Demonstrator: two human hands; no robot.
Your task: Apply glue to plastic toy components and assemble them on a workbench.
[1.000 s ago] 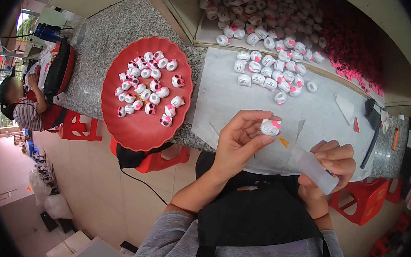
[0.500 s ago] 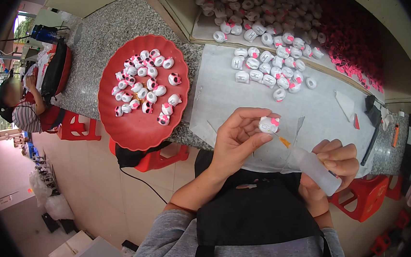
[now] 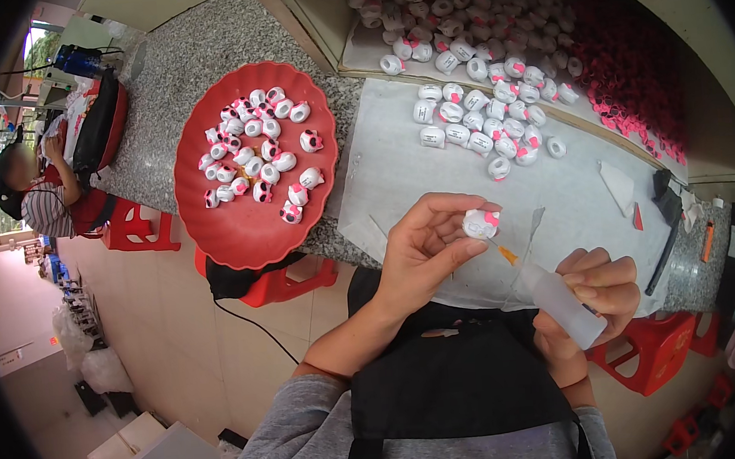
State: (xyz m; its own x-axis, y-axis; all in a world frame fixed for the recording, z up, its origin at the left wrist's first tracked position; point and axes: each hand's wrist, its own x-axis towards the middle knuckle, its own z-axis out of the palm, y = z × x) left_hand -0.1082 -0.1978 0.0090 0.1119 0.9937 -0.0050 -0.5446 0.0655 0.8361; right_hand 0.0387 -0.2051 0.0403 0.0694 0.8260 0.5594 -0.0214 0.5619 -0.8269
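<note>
Between thumb and fingers, my left hand (image 3: 427, 246) pinches a small white cat-head piece (image 3: 480, 223) with a pink bow. My right hand (image 3: 601, 290) is wrapped round a translucent squeeze bottle (image 3: 561, 305), tilted so its orange needle tip (image 3: 508, 255) points up and left. The thin needle reaches the lower edge of the white piece, though whether it touches is too fine to tell. Under both hands lies a pale sheet (image 3: 398, 175). Beyond them, several white pieces (image 3: 477, 123) sit grouped on the sheet, some with pink bows.
A red scalloped tray (image 3: 199, 174) at the left holds several finished-looking white pieces with pink and black parts. A shelf at the back carries heaps of white pieces (image 3: 454, 7) and pink bits (image 3: 632, 79). Red stools (image 3: 654, 354) stand below. Another person (image 3: 46, 199) sits far left.
My right hand and the squeeze bottle have shifted very slightly left and up. My left hand holds the white piece in almost the same place.
</note>
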